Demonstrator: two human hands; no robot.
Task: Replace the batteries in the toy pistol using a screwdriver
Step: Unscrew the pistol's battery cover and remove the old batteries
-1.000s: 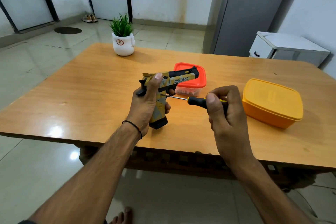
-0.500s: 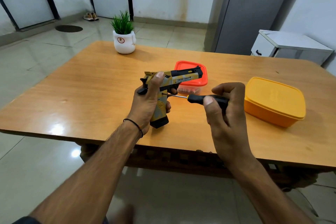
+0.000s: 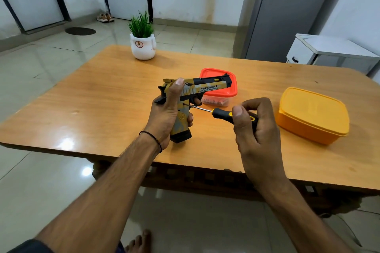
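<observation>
Pinching the black-and-yellow plastic handle of the slim steel-shafted screwdriver point(image 3: 224, 113), my right hand point(image 3: 255, 129) has its grip closed around the handle, thumb on top and the fingers curled round the far side. From that grip the shaft runs leftward and slightly up, and its tip meets the side of the grip panel of the yellow-and-grey camouflaged plastic toy pistol point(image 3: 191, 96), just below the trigger guard. I judge a screw sits there, though it is too small to make out.

My left hand point(image 3: 168, 113) has its grip shut around the pistol's handle, holding it upright above the orange-brown wooden surface point(image 3: 102, 109), barrel pointing right, thumb laid up along the slide. So the screwdriver's long axis lies nearly square to the pistol's handle, and the pistol sits to the left of my right hand. That alignment is what the coming turn depends on: if the shaft tilts off the screw's axis, I expect the tip to slip out.

Beyond the pistol, just behind its barrel, stands a small clear plastic box with an orange-red lid point(image 3: 226, 88). Farther right of the pistol, well apart, rests a yellow lidded plastic box point(image 3: 312, 115). Far behind the pistol, near the surface's back edge, is a green plant in a white pot point(image 3: 143, 45).
</observation>
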